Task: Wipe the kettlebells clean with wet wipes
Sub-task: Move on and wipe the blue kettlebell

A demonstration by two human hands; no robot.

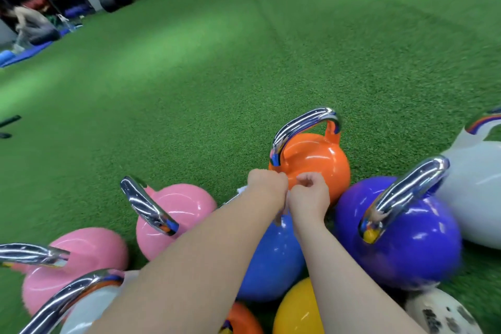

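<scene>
Orange kettlebell (pixel 311 163): just beyond both hands; left hand (pixel 267 184) and right hand (pixel 309 192) side by side, equally near, fingers curled, whether clamped on a wipe cannot be told.

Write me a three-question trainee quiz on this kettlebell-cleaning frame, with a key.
1. True or false: the orange kettlebell stands upright on the green turf.
2. Which kettlebell lies directly below both hands? A pink, B blue, C yellow.
3. How many pink kettlebells show?

Key:
1. True; its chrome handle points up.
2. B; the left hand and right hand meet with curled fingers above the blue kettlebell.
3. Two, at and.
</scene>
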